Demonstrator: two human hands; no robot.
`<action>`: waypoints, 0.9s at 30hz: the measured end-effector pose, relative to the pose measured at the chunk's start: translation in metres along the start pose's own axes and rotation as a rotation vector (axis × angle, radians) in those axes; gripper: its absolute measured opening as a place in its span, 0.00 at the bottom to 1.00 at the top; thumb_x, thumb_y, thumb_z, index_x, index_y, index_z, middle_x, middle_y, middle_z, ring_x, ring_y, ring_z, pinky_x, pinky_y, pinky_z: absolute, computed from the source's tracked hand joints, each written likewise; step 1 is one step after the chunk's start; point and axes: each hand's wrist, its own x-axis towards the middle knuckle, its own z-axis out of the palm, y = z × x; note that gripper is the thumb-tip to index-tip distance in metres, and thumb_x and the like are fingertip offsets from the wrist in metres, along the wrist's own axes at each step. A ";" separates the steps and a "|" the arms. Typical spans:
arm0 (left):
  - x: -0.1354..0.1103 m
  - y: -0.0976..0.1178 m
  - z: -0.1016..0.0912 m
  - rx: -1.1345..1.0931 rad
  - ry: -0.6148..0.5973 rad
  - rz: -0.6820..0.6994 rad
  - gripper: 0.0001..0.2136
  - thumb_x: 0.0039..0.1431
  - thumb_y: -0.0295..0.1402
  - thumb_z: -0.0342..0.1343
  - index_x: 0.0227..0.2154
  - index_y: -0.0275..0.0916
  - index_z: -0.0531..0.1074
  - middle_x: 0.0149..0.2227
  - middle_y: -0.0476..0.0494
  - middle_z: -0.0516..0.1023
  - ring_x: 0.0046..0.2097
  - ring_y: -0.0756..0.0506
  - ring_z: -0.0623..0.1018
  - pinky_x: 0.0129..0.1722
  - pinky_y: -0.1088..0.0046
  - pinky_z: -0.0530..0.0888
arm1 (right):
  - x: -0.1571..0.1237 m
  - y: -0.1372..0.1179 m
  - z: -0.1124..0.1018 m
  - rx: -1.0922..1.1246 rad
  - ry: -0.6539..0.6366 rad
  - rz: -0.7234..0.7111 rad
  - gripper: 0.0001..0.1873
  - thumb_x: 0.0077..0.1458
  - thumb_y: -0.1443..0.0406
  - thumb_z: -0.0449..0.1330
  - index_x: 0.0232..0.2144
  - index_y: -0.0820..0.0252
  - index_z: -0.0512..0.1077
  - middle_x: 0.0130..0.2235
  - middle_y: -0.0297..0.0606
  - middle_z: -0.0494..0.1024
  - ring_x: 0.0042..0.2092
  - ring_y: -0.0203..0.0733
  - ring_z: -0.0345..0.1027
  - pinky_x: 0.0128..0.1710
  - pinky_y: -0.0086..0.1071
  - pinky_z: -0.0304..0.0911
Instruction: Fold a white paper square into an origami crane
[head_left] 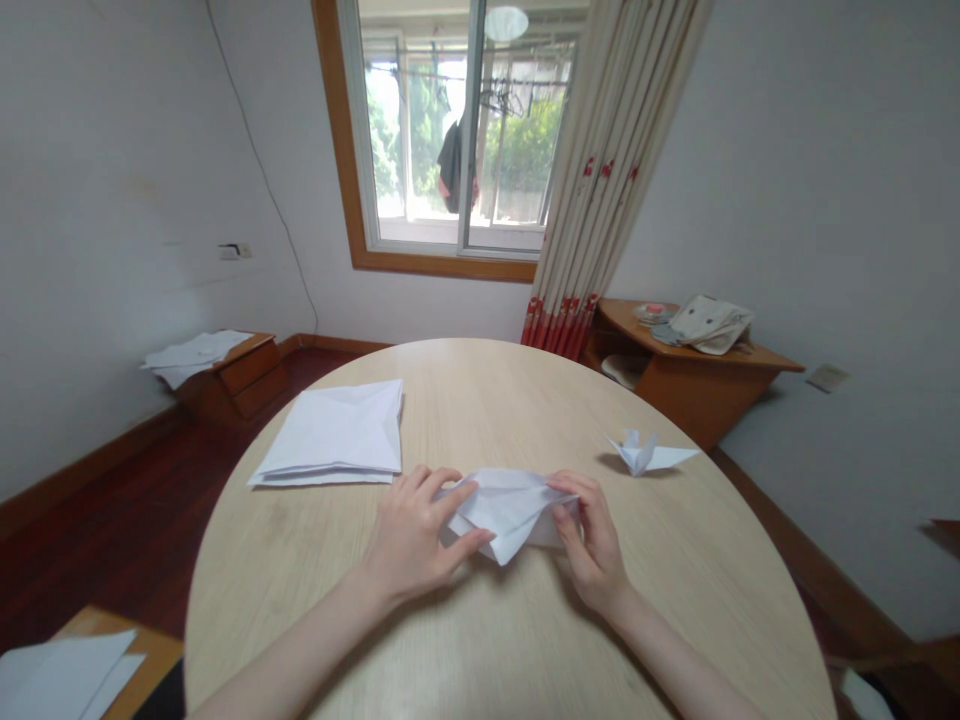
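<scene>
Between my two hands is a partly folded sheet of white paper (510,505), with creased layers and a pointed flap hanging toward me. My left hand (420,530) grips its left side, thumb on the lower flap and fingers along the upper edge. At the right end, my right hand (592,540) pinches the paper between thumb and fingers. The paper's underside is hidden. A folded paper crane (641,455) stands on the table to the right of my hands. Beyond my left hand lies a stack of creased white paper squares (337,435).
The round wooden table (480,650) fills the foreground. Papers lie on a small cabinet (247,375) at the left and on a stool (161,640) at lower left. A corner desk (690,390) with a cloth bag (712,325) stands at the right, beside the curtain (607,160).
</scene>
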 end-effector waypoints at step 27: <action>0.004 -0.001 -0.018 -0.131 -0.186 0.132 0.29 0.47 0.31 0.56 0.56 0.42 0.63 0.56 0.38 0.66 0.51 0.37 0.71 0.51 0.55 0.69 | 0.003 -0.002 0.001 -0.089 0.012 -0.094 0.13 0.62 0.69 0.49 0.49 0.55 0.63 0.44 0.42 0.70 0.47 0.46 0.66 0.45 0.42 0.66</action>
